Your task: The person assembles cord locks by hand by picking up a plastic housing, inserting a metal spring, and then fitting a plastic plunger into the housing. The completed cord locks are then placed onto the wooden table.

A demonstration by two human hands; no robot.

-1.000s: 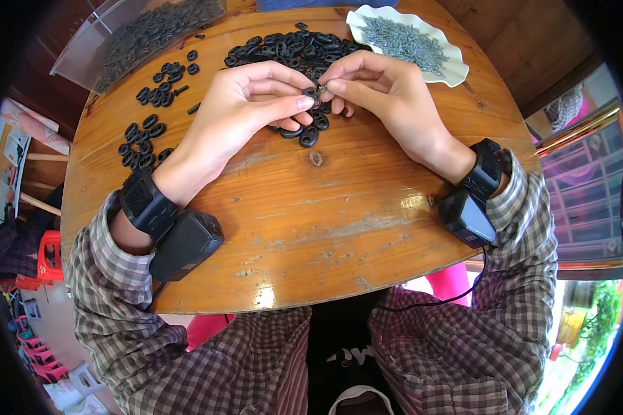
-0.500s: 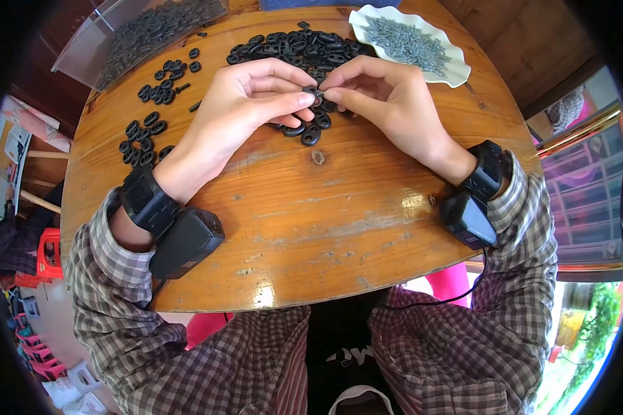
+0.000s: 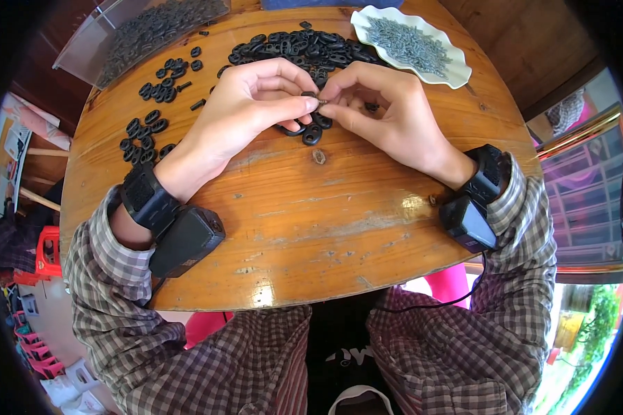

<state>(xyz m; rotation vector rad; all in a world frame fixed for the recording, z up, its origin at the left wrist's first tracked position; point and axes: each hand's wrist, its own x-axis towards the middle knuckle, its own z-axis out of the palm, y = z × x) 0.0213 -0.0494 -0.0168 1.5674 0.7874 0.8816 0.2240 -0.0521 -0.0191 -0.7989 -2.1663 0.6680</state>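
Both hands meet above the table's far middle. My left hand (image 3: 253, 100) is closed, pinching a small black plastic piece (image 3: 310, 94) between thumb and fingers. Against that piece, my right hand (image 3: 387, 104) pinches a tiny metal spring (image 3: 322, 102) between thumb and forefinger. A small dark part (image 3: 372, 107) shows within the curled fingers of my right hand. Right below my fingertips lie several black oval pieces with holes (image 3: 312, 134). Behind the hands spreads a heap of similar black pieces (image 3: 304, 47). My fingers partly hide the held piece.
A white wavy-edged dish (image 3: 458, 75) of small grey metal springs stands at the far right. At the far left is a clear bin (image 3: 68, 62) of black parts. Small groups of black pieces (image 3: 145, 137) lie along the left. A blue container (image 3: 332, 4) edges in at the back.
My right fingertips have drawn slightly apart from the left ones, and the spring now shows between them. The left hand has hardly moved and keeps its black piece.
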